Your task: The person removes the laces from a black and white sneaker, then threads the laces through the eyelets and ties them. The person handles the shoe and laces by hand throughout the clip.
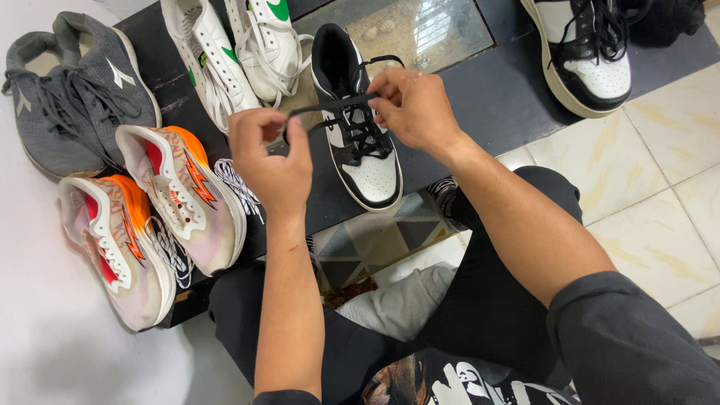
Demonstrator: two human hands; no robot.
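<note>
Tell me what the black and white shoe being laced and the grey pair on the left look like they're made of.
Black and white shoe: smooth panels with a slight sheen, likely leather or synthetic leather; flat woven black lace. Grey pair: matte, finely textured upper, probably knit or mesh fabric.

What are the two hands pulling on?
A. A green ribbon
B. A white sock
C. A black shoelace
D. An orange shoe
C: the left hand and right hand each pinch an end of the black shoelace, stretched over the black and white shoe.
</note>
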